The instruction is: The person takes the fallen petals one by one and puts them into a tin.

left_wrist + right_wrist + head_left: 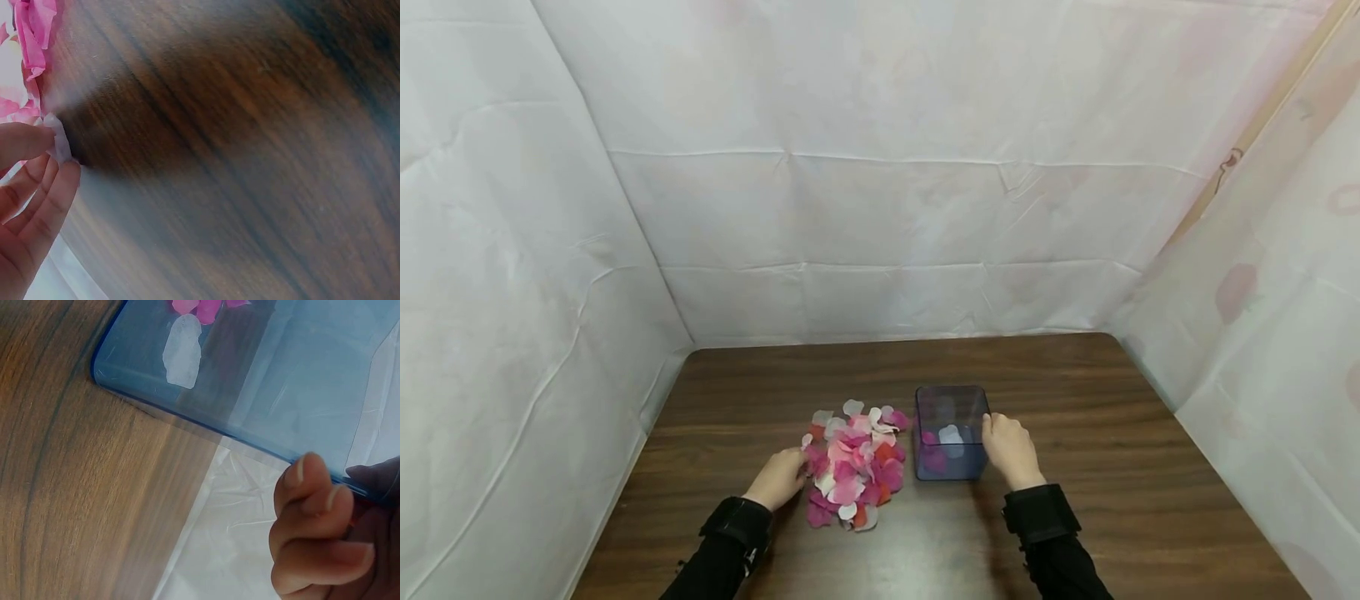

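A heap of artificial petals (853,467) in pink, magenta, white and orange lies on the wooden table. At its left edge my left hand (778,477) reaches in. In the left wrist view its thumb and fingers pinch a whitish petal (59,140) by the heap. Just right of the heap stands a see-through blue box (951,470), open at the top. My right hand (1011,450) grips the box's right wall at the rim, fingers outside and thumb inside. A white petal (182,353) and a few magenta petals (208,311) show through the wall.
The brown wooden table (737,383) has rounded back corners. White cloth walls (880,208) enclose it at the back and both sides. A wooden strip (1255,125) runs along the back right corner.
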Available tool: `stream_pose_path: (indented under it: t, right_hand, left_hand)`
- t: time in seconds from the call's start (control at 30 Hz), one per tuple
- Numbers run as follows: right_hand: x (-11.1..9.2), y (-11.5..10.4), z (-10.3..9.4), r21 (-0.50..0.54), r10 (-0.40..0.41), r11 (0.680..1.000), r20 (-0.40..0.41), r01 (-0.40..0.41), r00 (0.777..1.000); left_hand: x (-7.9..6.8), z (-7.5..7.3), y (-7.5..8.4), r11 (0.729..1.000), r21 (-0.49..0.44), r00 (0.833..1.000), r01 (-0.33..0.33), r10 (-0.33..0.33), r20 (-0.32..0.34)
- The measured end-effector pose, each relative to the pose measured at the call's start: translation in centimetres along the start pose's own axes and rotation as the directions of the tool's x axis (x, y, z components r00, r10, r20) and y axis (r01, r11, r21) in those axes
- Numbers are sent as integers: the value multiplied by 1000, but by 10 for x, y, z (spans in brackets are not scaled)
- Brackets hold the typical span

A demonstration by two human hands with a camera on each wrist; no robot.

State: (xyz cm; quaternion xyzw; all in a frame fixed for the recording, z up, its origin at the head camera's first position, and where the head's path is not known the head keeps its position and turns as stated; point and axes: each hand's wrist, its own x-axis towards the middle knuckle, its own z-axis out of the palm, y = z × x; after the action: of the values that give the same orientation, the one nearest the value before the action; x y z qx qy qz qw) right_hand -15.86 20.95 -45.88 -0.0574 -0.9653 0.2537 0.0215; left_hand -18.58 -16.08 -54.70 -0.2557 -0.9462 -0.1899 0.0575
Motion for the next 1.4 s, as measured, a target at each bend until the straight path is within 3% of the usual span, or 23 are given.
stream_pose_path:
  t: [0.17, 0.4, 0.6, 0.8, 1.0, 1.4]
  right_hand:
    - [1, -1, -2, 3, 4, 1000, 4, -4, 1000]
    - [1, 0, -1, -5, 4, 1000, 0, -4, 1000]
    - [0, 2, 1, -6, 3, 1000, -10, -3, 1000]
    - [1, 1, 2, -17, 4, 1000, -30, -5, 1000]
    - [0, -1, 0, -14, -2, 1000, -36, 2, 999]
    - [-1, 0, 0, -5, -3, 1000, -51, 2, 999]
  left_hand:
    - [5, -7, 3, 999, -48, 999, 5, -2, 50]
    - [16, -28, 19, 995, -101, 982, 12, 8, 186]
    - [33, -45, 36, 997, -69, 980, -43, 55, 192]
    - [60, -62, 68, 991, -19, 973, -134, 136, 189]
    - [91, -67, 98, 972, -4, 957, -234, 231, 177]
    - [144, -74, 167, 934, -19, 909, -357, 352, 224]
